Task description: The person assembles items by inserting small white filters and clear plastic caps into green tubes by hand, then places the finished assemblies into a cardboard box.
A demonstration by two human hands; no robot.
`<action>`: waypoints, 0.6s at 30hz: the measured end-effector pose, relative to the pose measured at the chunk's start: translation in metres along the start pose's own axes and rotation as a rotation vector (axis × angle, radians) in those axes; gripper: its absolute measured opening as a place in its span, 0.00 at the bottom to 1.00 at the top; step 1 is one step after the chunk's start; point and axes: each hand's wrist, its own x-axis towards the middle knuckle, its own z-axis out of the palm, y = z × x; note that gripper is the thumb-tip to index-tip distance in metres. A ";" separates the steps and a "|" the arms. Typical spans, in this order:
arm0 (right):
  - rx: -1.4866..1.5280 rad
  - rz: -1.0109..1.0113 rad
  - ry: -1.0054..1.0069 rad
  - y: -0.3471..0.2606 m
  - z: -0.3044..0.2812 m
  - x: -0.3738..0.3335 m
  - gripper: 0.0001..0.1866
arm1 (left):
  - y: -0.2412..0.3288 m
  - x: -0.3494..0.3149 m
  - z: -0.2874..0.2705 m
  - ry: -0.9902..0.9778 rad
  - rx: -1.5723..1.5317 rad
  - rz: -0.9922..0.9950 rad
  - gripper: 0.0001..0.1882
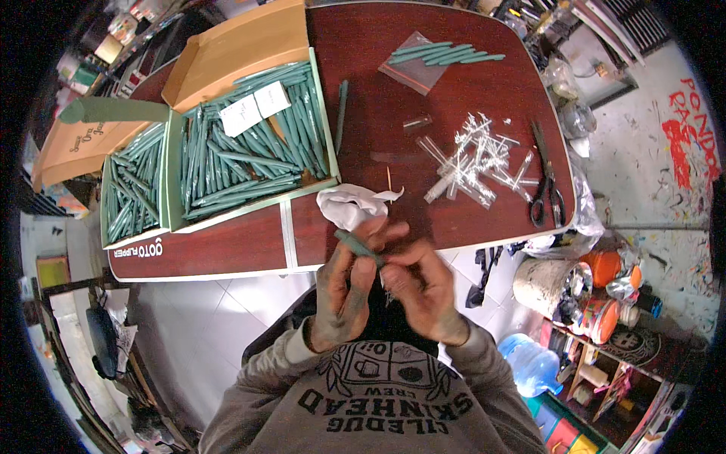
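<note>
A slim, dark green stick, like a narrow rolled tube, is held in front of my chest at the table's near edge. My left hand grips it between thumb and fingers. My right hand pinches its lower right end, with some fingers raised and slightly blurred. Just beyond the fingers lies a crumpled white tissue or cloth. A thin wooden pick stands out beside it. Farther left, a long green cardboard box is full of similar green sticks, with a white paper slip on top.
A second open box of green sticks adjoins it. At right on the dark red table lie a heap of clear plastic strips and black scissors. Several sticks rest on a clear zip bag. A blue water jug stands below right.
</note>
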 end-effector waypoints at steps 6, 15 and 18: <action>-0.067 0.005 0.073 -0.001 -0.007 0.012 0.11 | 0.003 0.023 -0.003 0.047 -0.137 0.062 0.18; -1.205 -0.502 0.460 0.027 -0.112 0.067 0.11 | 0.009 0.096 0.011 -0.218 0.970 0.417 0.20; -1.211 -0.586 0.454 0.039 -0.112 0.069 0.08 | -0.021 0.106 0.017 -0.164 1.069 0.498 0.18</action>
